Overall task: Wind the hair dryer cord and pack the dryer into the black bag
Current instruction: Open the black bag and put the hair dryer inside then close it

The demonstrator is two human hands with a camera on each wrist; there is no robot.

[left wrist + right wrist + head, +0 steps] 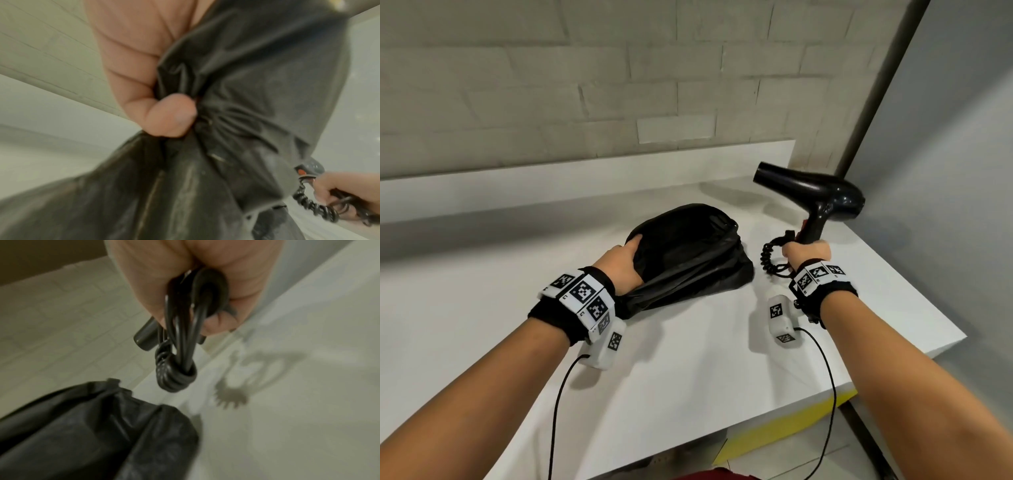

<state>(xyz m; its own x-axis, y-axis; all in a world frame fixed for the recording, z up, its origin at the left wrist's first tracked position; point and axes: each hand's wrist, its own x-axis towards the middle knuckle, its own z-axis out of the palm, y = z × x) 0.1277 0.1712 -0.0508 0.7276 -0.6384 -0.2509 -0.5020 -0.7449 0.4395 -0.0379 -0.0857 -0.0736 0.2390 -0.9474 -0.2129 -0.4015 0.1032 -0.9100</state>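
A black hair dryer (pixel 812 192) is held upright above the white table (pixel 688 359), its nozzle pointing left. My right hand (pixel 804 251) grips the handle together with loops of the coiled black cord (pixel 770 257); the right wrist view shows the wound cord (pixel 180 363) bunched under my fingers (pixel 218 324). The black bag (pixel 688 253) lies on the table left of the dryer, its mouth gaping towards me. My left hand (pixel 625 263) grips the bag's near rim, thumb inside. In the left wrist view my thumb (pixel 170 115) pinches the gathered fabric (pixel 236 97).
The table ends close on the right at an edge (pixel 928 301), with a grey wall beyond. A raised white ledge (pixel 585 178) runs along the back under a tiled wall. Sensor cables (pixel 558 411) hang from both wrists over the table's front.
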